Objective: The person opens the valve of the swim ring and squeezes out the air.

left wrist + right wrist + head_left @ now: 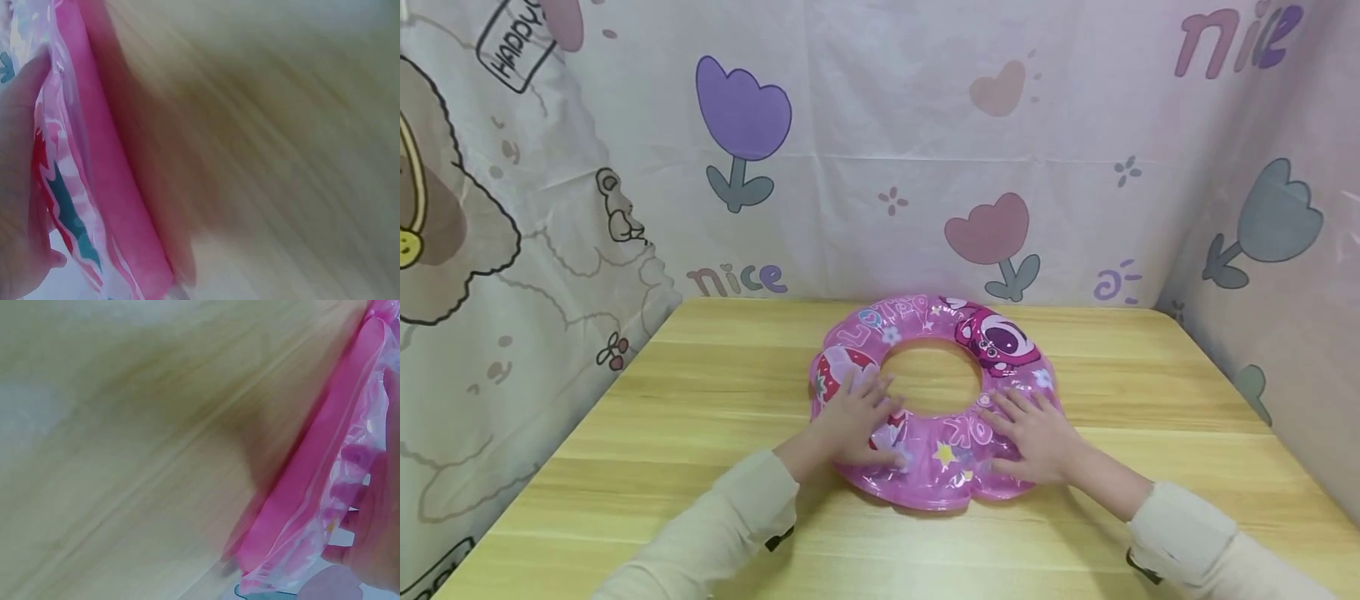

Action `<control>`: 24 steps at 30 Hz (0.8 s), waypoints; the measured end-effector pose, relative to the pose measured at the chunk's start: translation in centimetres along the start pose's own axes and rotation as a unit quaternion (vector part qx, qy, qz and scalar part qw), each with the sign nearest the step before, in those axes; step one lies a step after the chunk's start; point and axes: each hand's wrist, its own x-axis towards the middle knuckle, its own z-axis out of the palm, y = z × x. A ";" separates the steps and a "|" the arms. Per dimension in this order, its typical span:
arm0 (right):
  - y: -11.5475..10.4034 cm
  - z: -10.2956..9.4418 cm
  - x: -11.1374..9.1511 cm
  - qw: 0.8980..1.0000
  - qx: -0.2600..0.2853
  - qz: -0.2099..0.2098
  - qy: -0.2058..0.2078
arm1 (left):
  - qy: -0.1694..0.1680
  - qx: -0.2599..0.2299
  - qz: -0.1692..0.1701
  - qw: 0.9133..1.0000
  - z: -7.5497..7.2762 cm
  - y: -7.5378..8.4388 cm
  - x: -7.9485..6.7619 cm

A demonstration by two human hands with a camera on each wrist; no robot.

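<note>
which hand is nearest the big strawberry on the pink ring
The left hand, overlapping the big strawberry; the right hand rests farther right on the pink ring.

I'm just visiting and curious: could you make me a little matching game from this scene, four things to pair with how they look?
Things:
1. Swim ring
2. Table
3. Left sleeve
4. Cloth

Looks:
A. Cream, with no printed pictures
B. Standing behind everything, printed with flowers
C. Shiny, see-through pink
D. Yellowish, with wood grain

Right pairs: 1-C, 2-D, 3-A, 4-B
</note>
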 end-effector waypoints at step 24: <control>-0.7 0.7 0.7 0.987 0.055 -0.110 0.101 | 0.031 -0.057 0.062 0.996 0.3 0.3 0.2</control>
